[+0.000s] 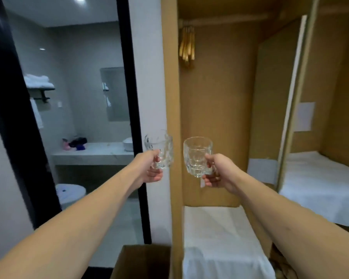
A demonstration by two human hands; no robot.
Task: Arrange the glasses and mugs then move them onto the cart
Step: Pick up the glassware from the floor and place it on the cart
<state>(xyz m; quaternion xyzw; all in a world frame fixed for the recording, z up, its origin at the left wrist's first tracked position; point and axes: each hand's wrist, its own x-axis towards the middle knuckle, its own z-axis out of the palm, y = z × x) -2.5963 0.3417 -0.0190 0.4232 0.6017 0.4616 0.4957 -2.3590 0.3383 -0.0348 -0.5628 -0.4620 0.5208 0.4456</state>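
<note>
Your left hand (152, 168) holds one glass mug (161, 151) at frame centre; your right hand (217, 172) holds another mug (197, 156) just right of it, apart. Hangers (187, 45) hang above, in the wardrobe (219, 97); bathroom counter (93, 154) at left.

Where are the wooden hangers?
In the head view, the wooden hangers hang from the rail at the top left of the open wardrobe, high above the two glass mugs.

No legible text or labels anywhere

Grey-tiled bathroom (73, 81) at left behind black door frame (133, 117), wooden wardrobe (219, 97) centre, wooden hangers (187, 45) at top, white-covered shelves (215, 238) lower right
</note>
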